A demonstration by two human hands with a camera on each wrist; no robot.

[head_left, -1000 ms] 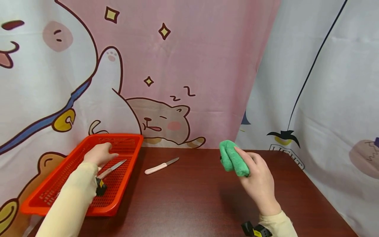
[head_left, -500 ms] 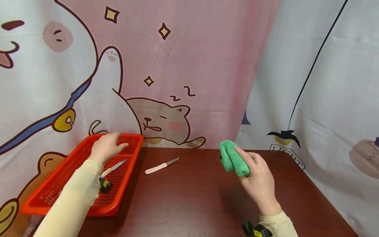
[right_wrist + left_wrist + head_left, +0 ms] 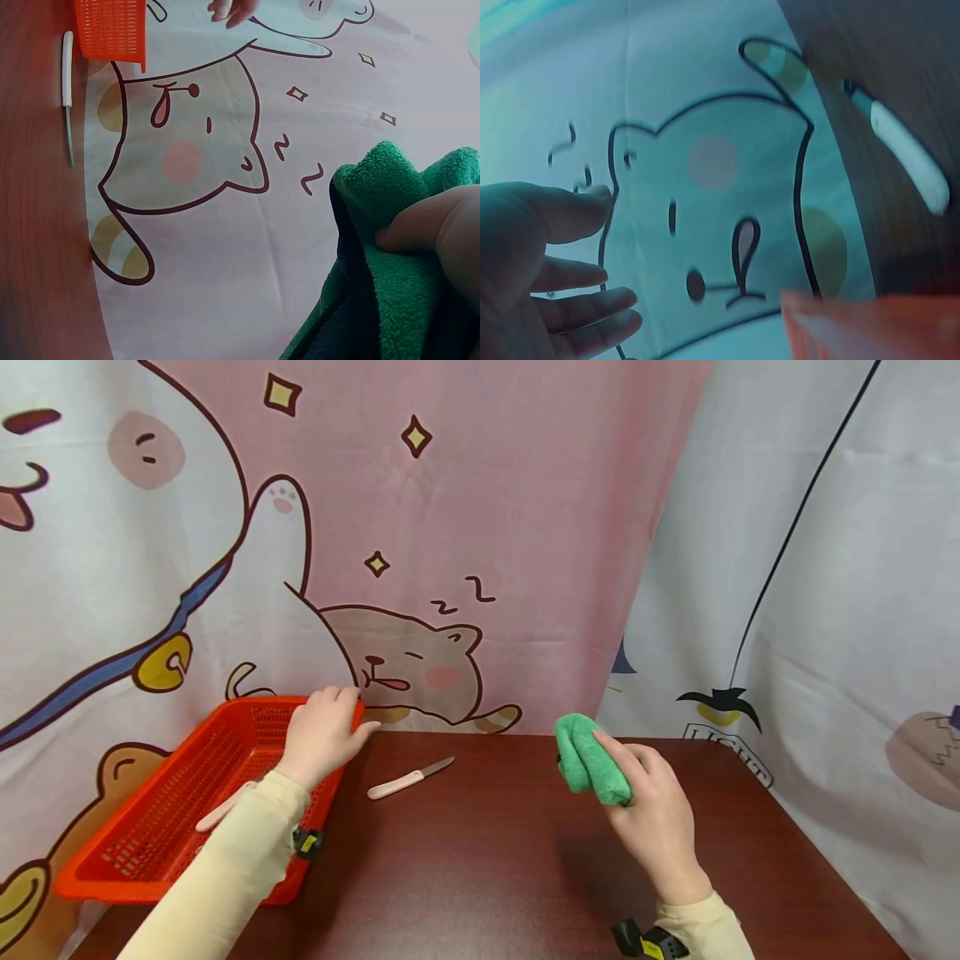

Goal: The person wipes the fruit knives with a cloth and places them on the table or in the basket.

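My left hand (image 3: 322, 735) is raised over the right rim of the red basket (image 3: 180, 785), its fingers relaxed and holding nothing. In the left wrist view the thumb and fingers of the left hand (image 3: 547, 255) stand apart. A knife with a pale pink handle (image 3: 397, 785) lies on the table just right of the basket. Inside the basket lies a second pale-handled knife (image 3: 225, 807), partly hidden by my left forearm. On the right, my right hand (image 3: 656, 818) grips a folded green cloth (image 3: 592, 760) above the table. The right wrist view shows the thumb pressing into the cloth (image 3: 397, 225).
The dark reddish-brown table (image 3: 480, 877) reaches back to a printed curtain (image 3: 510, 527) with cartoon animals. The basket stands at the left, near the curtain. A dark wrist camera (image 3: 648, 941) is strapped at the right sleeve.
My left hand has risen and moved right, from inside the basket to above its right rim. The right hand and the cloth have stayed in place.
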